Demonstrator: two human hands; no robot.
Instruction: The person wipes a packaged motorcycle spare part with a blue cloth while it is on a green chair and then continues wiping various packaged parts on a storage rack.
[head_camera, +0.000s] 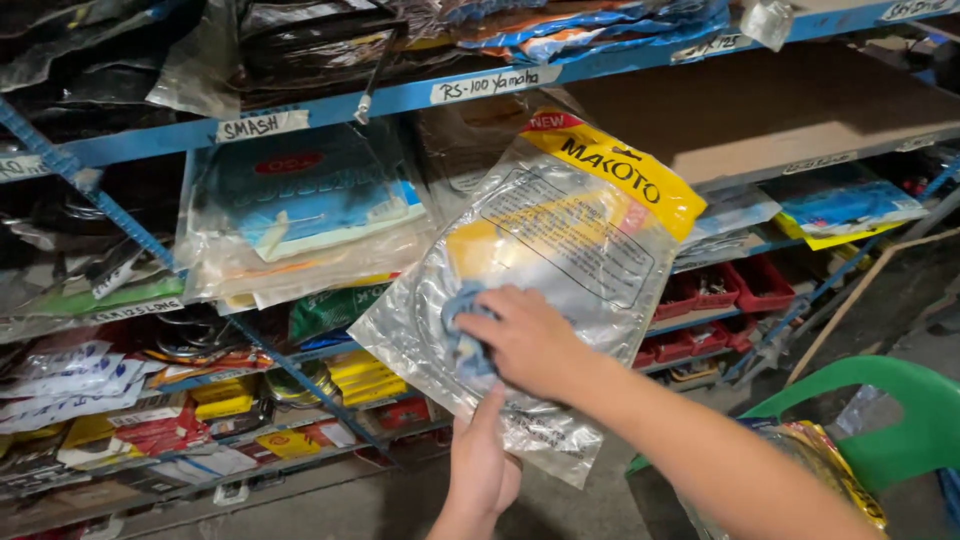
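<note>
A clear plastic packet (545, 290) with a yellow header card is being held up in front of blue metal shelving (400, 95), its long axis running on a diagonal: the yellow header end is pointing up and to the right, the sealed bottom end down and to the left. Inside it, a coiled cable and a printed yellow card are showing through the film. The right hand (530, 340) is lying across the packet's face, fingers curled around a small blue-grey cloth (465, 335) and pressing it against the plastic. The left hand (482, 465) is coming up from below, gripping the packet's lower edge with the thumb lying over the front of the film. Behind the packet, more bagged goods are hanging and lying on the shelves, among them a blue-and-white packet (310, 200) to the left. Lower down, red bins (735, 285) are sitting in a row to the right and yellow boxes (365, 378) are stacked to the left. A green plastic chair (890, 410) is standing at the lower right, just beside the right forearm.
</note>
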